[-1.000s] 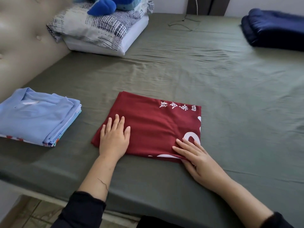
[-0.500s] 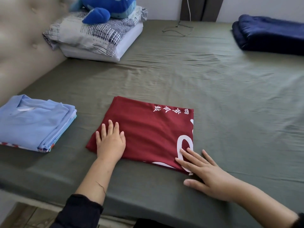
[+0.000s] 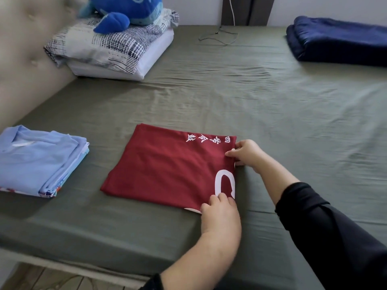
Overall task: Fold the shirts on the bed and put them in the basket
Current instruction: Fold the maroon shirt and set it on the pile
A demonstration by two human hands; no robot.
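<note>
We note the left hand (image 3: 219, 208) pinching the near right corner of the red shirt (image 3: 167, 170), and the right hand (image 3: 245, 152) pinching its far right corner. The shirt lies folded flat on the bed (image 3: 230, 97), near the front edge. A stack of folded shirts (image 3: 39, 162) sits to its left. Risk: uneven lift lets inner layers slip, undoing the fold. No basket in view.

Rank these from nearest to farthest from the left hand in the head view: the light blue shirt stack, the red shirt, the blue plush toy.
1. The red shirt: the left hand grips its near right corner.
2. The light blue shirt stack: off to the left, near the bed's front edge.
3. The blue plush toy: far back left, on top of the pillows.
</note>
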